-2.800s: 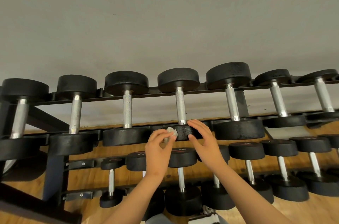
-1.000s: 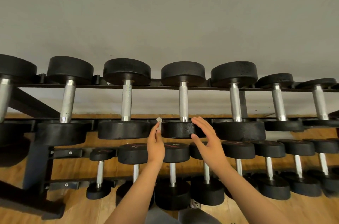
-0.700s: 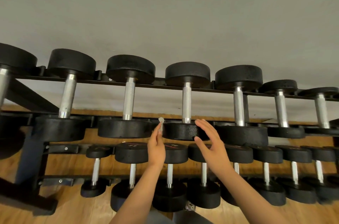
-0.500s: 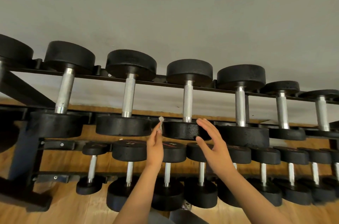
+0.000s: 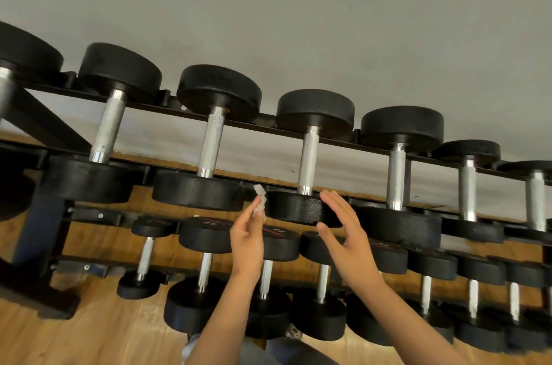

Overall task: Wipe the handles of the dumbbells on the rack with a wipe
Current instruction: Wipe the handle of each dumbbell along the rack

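A black two-tier rack [image 5: 44, 233] holds several black dumbbells with knurled chrome handles. My left hand [image 5: 246, 237] pinches a small crumpled white wipe [image 5: 260, 200] at its fingertips, just left of the near head of the middle top-row dumbbell [image 5: 295, 209]. That dumbbell's handle [image 5: 309, 160] rises above both hands, untouched. My right hand [image 5: 343, 233] is raised with straight spread fingers, just right of the same head, holding nothing. Neighbouring top-row handles stand to the left [image 5: 210, 145] and right [image 5: 396, 176].
A lower row of smaller dumbbells [image 5: 206, 236] sits behind and below my forearms. The rack stands on a wooden floor [image 5: 98, 334] against a plain grey wall [image 5: 298, 21]. A diagonal rack brace [image 5: 47, 122] crosses at far left.
The view has tilted and shifted, so the rack now slopes down to the right. Both hands stay at the middle dumbbell's near head; the left one keeps the wipe raised.
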Demonstrator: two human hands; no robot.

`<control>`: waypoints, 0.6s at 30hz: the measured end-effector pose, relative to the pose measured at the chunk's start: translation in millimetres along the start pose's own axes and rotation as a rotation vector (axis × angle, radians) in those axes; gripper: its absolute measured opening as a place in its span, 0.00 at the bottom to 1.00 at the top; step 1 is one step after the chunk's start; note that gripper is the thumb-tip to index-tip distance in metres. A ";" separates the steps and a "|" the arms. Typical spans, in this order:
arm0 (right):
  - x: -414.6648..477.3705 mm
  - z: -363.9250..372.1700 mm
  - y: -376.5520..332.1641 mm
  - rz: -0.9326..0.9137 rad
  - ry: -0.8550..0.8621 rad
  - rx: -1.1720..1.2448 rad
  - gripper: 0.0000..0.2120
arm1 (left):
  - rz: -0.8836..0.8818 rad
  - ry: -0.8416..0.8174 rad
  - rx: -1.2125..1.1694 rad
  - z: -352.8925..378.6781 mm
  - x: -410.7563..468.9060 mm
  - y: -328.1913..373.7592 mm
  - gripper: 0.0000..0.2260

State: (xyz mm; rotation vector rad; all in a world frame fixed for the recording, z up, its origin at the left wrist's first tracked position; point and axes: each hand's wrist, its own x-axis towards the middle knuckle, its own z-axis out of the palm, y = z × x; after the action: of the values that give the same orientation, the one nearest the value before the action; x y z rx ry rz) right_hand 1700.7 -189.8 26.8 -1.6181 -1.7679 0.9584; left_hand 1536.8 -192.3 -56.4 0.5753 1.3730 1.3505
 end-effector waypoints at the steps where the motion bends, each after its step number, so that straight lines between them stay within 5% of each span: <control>1: -0.1 0.0 0.6 0.000 -0.001 0.004 0.24 | -0.006 -0.016 0.011 0.4 4.4 -0.2 0.13; 8: -0.5 -2.7 1.3 -0.018 -0.023 0.041 0.24 | -0.217 0.031 -0.009 -1.1 14.0 -13.8 0.17; 18: -0.3 -3.1 4.7 -0.063 -0.035 0.060 0.24 | 0.241 0.112 0.115 20.5 -19.8 24.3 0.12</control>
State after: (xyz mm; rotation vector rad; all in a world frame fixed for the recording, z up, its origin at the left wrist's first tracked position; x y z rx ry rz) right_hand 1706.0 -189.6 24.8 -1.5083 -1.7853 1.0060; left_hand 1553.1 -195.9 -23.0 0.7722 1.5166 1.5213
